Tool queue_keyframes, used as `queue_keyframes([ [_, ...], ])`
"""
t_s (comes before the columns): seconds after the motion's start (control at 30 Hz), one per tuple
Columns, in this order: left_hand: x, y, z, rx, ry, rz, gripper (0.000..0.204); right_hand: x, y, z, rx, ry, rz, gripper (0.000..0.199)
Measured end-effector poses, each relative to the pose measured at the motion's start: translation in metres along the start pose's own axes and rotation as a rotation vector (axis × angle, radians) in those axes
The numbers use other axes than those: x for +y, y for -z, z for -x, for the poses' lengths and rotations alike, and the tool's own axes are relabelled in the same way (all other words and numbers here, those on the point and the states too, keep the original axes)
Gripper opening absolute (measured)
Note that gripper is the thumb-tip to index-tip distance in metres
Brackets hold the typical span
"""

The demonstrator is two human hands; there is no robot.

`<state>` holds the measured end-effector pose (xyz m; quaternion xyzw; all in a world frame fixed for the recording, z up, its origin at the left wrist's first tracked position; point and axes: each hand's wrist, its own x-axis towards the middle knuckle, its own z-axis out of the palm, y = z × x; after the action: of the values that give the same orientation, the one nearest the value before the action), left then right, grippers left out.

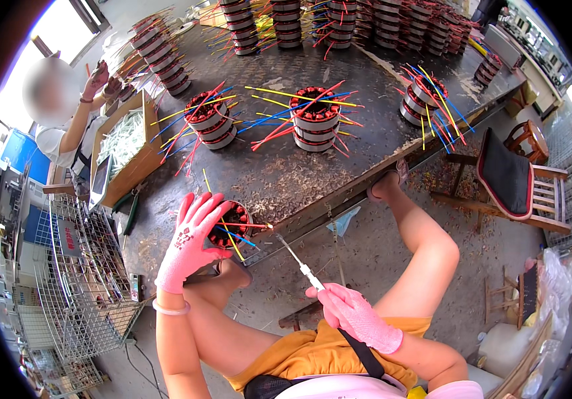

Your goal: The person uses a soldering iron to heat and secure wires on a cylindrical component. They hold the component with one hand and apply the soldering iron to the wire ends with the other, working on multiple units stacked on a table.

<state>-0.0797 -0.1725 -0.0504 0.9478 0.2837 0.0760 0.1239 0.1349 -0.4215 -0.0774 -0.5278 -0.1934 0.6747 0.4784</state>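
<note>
Both my hands wear pink gloves. My left hand (193, 239) lies against the side of a motor stator (241, 217) at the near edge of the bench, its fingers stretched out and its thumb below. Red, yellow and blue wires stick out of this stator. In my right hand (359, 314), closed in front of my lap, is a slim tool with a white handle (309, 275). Its thin shaft points up and left toward the stator's wires, the tip close to a red wire's end. Whether the tip touches the wire I cannot tell.
Stator stacks with coloured wires stand nearby on the dark metal bench (279, 176), with taller stacks (243, 26) behind. A cardboard box (130, 173) of white tubes sits left, near a gloved co-worker (66, 136). Wire racks (80, 266) stand left, a chair (509, 176) right.
</note>
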Motion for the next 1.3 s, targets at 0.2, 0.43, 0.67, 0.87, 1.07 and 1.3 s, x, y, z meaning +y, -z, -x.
queue_keyframes([
  [0.2, 0.0019, 0.0004, -0.0005, 0.025, -0.023, -0.007, 0.092, 0.0029, 0.0011, -0.0026, -0.001, 0.021, -0.001, 0.031],
  [0.43, 0.0012, 0.0002, -0.0004, 0.020, -0.019, 0.001, 0.091, 0.0047, 0.0021, -0.0032, 0.001, 0.009, -0.033, 0.031],
  [0.67, 0.0024, 0.0005, 0.0003, 0.018, -0.005, 0.012, 0.092, 0.0065, 0.0016, -0.0051, -0.010, 0.008, -0.038, 0.030],
  [0.87, 0.0016, 0.0005, 0.0005, 0.011, -0.005, 0.005, 0.093, 0.0066, 0.0012, -0.0054, 0.002, 0.022, 0.000, 0.031],
  [1.07, 0.0027, 0.0013, -0.0001, 0.020, -0.014, 0.008, 0.091, 0.0027, -0.0001, -0.0027, -0.008, 0.040, -0.009, 0.032],
  [1.3, 0.0009, 0.0000, 0.0005, 0.024, -0.018, 0.009, 0.090, 0.0061, 0.0021, -0.0040, 0.005, 0.031, -0.007, 0.032],
])
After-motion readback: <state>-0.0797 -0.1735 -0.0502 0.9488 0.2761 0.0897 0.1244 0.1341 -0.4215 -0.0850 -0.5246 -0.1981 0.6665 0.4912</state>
